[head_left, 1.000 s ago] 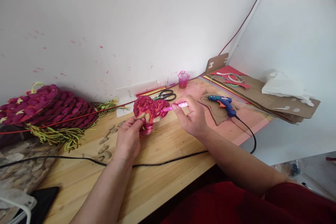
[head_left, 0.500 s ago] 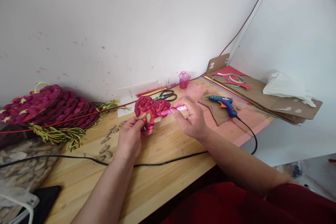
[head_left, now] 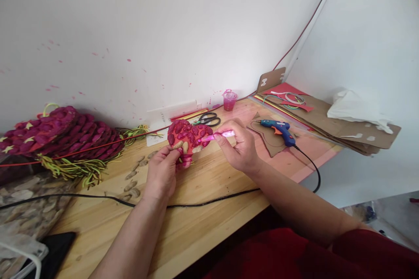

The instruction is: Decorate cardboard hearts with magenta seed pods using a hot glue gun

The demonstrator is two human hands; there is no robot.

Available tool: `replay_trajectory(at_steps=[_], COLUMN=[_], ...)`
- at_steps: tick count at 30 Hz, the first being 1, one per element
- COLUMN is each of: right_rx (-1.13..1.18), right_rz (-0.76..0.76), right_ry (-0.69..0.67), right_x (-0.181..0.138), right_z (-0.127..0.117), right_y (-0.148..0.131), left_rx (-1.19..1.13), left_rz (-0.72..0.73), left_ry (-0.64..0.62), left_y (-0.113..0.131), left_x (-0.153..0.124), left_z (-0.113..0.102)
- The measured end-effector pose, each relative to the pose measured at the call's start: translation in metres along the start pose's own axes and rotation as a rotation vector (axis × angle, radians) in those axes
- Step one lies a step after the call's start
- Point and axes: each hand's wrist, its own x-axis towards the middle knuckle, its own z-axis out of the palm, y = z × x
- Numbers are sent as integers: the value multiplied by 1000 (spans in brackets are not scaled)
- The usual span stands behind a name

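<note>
Apparently mid-painting: I had left fingers point(head_left: 173, 155) pinching the peanut-studded piece point(head_left: 189, 133), right fingers point(head_left: 224, 144) gripping pink brush point(head_left: 208, 138) at its three o'clock; bare peanuts point(head_left: 185, 147) at six likely needed coating next.

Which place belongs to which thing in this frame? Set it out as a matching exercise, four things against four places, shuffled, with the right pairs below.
Things:
1. blue glue gun
2. pink stick-like tool
3. peanut-covered red piece
4. plastic cup

Places:
A. held in the left hand
B. standing near the wall
C. lying on cut cardboard
D. held in the right hand

Right pairs: 1-C, 2-D, 3-A, 4-B
</note>
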Motion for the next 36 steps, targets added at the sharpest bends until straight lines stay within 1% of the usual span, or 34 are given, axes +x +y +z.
replay_trajectory(at_steps=[2,6,10,15,22,26,31,36], right_rx=[-16,-33,-23,-39,-42,-56,-31,-64], right_rz=[0,1,-7,6,15,27,24,31], right_ry=[-17,13,-19,27,-15,13,-10,14], right_x=[0,0,0,0,-1,-1,-1,-1], right_z=[0,0,1,0,0,0,0,0], right_y=[0,-1,-1,0,0,2,2,1], left_rx=[6,11,12,9,7,21,14,27], left_rz=[11,16,13,19,21,19,16,16], left_ry=[-4,2,4,4,7,-5,6,-2], left_y=[0,1,2,1,0,0,1,1], left_x=[0,-1,-2,-1,0,-1,-2,-1], left_z=[0,-1,0,0,-1,-1,0,0])
